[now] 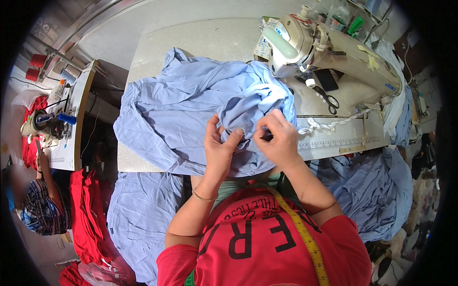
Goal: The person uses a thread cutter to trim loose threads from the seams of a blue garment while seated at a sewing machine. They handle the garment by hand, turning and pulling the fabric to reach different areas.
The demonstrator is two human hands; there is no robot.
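A light-blue garment (167,114) lies crumpled over the sewing table, part of it gathered up in front of me. My left hand (220,140) grips a bunched fold of it, thumb on top and fingers behind the cloth. Close by on the right, my right hand (277,138) is closed in a pinch against the same gathered cloth. Something small and dark shows under its curled fingers, too hidden to name. The white sewing machine (353,62) stands beyond my right hand. Black-handled scissors (329,102) rest on its bed.
A twisted white cord (329,125) lies by the ruler strip at the table's front edge. More blue cloth hangs at the left (138,214) and right (372,190). A yellow tape measure (305,233) hangs on my chest. At far left, a person (45,205) sits by another machine.
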